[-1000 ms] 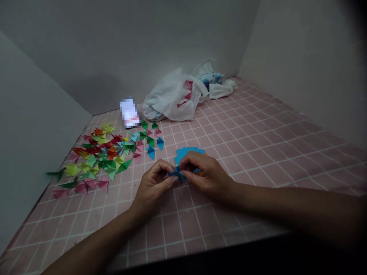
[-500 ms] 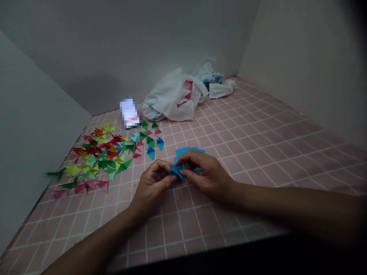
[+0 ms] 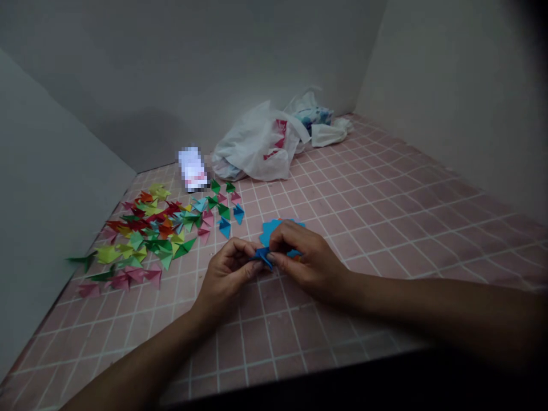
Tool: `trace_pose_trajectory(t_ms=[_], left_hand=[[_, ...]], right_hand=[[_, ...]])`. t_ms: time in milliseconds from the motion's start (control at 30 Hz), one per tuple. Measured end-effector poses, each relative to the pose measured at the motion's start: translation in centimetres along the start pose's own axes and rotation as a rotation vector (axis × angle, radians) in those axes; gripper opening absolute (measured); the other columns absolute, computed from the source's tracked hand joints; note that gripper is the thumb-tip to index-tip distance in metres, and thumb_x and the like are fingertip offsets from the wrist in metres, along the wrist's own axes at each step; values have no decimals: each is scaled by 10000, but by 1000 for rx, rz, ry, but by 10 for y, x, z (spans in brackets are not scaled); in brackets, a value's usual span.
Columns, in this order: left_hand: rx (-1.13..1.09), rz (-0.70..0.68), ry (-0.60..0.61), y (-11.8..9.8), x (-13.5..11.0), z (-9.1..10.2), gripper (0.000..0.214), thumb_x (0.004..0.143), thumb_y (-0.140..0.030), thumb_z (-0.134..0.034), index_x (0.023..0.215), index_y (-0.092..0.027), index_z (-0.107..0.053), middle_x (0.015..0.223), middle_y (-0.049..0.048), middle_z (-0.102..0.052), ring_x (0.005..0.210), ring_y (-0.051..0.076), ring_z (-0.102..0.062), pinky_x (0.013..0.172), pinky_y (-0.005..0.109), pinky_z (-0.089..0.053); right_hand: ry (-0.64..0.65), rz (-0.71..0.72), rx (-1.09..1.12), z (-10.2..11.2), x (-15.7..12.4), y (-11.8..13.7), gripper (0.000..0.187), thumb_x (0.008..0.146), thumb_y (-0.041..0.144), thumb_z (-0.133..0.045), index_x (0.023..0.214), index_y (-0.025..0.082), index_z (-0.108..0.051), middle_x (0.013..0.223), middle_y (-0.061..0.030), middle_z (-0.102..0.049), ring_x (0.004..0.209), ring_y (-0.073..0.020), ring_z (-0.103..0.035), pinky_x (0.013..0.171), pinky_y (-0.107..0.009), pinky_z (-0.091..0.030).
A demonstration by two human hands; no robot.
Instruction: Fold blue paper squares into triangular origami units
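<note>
Between my two hands is a small folded blue origami paper [image 3: 264, 256], held above the tiled surface. My left hand [image 3: 229, 268] pinches its left end between thumb and fingers. On the opposite side, my right hand [image 3: 310, 260] grips the paper with thumb and forefinger. Behind my right hand lies a stack of blue paper [image 3: 273, 229] with a jagged edge, partly hidden by the hand; a bit of orange shows at its rim. Two finished-looking blue folded pieces [image 3: 238, 213] lie beyond my left hand.
Many folded paper pieces [image 3: 158, 245] in red, green, yellow and pink spread over the left side of the pink checked cover [image 3: 411, 228]. A lit phone [image 3: 192, 169], its screen blurred, stands at the back. White plastic bags [image 3: 257, 142] lie against the far wall.
The blue paper between my fingers looks narrower, with its flaps pressed closer together. Both hands stay in nearly the same place, still gripping it.
</note>
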State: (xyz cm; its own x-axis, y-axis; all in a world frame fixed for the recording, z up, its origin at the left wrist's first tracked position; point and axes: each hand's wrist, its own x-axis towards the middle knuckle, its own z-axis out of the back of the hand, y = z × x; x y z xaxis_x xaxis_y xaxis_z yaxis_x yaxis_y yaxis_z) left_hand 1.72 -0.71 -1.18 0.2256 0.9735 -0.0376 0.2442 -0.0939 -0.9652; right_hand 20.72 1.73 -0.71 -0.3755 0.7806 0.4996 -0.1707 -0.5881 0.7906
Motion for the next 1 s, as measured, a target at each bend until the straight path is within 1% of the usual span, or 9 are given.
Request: trace_pose_trajectory(t_ms=[133, 233, 300, 367, 467, 667, 1000], left_hand=[[3, 0, -13, 1, 0, 0, 198, 783, -170, -834, 847, -197, -648, 846, -21, -701, 774, 108, -705, 747, 209, -602], [32, 19, -37, 1, -1, 0, 210, 764, -175, -840, 920, -205, -704, 865, -4, -727, 779, 116, -704, 739, 207, -593], [74, 27, -47, 1, -1, 0, 207, 759, -173, -830, 942, -202, -739, 883, 14, -738, 796, 132, -702, 744, 225, -591], [124, 6, -41, 0, -1, -1, 141, 768, -173, -808, 899, -198, -762, 864, 22, -736, 798, 142, -692, 746, 239, -584], [189, -38, -36, -2, 0, -1, 68, 779, -157, -783, 829, -201, -770, 826, 16, -724, 790, 136, -673, 738, 228, -561], [271, -96, -26, -5, -1, -2, 43, 796, -157, -763, 807, -198, -765, 828, 29, -713, 803, 155, -662, 755, 259, -547], [313, -153, 15, -5, 0, 1, 42, 814, -163, -756, 793, -200, -751, 809, 21, -704, 775, 151, -650, 728, 257, -522]], right_hand=[[19, -20, 22, 0, -1, -1, 158, 871, 71, -589, 785, 187, -526, 764, 7, -551, 709, -133, -505, 671, -271, -395], [20, -26, 45, -1, -2, -2, 152, 884, 77, -582, 795, 188, -528, 768, 7, -549, 710, -134, -508, 678, -275, -399], [16, -26, 56, -2, -2, -2, 149, 891, 82, -577, 803, 191, -527, 774, 6, -549, 717, -136, -513, 686, -279, -403], [13, -23, 62, -2, -2, -2, 151, 895, 83, -576, 807, 195, -527, 778, 7, -549, 725, -138, -516, 692, -281, -406], [11, -11, 69, -3, -2, -2, 159, 896, 80, -581, 802, 197, -528, 782, 8, -550, 735, -138, -519, 696, -280, -409], [5, 6, 80, -3, -4, -3, 151, 904, 91, -591, 810, 198, -541, 782, 6, -551, 739, -140, -527, 690, -280, -416], [-4, -10, 99, -6, -6, -3, 150, 909, 101, -599, 822, 203, -534, 781, 6, -549, 741, -148, -527, 690, -292, -418]])
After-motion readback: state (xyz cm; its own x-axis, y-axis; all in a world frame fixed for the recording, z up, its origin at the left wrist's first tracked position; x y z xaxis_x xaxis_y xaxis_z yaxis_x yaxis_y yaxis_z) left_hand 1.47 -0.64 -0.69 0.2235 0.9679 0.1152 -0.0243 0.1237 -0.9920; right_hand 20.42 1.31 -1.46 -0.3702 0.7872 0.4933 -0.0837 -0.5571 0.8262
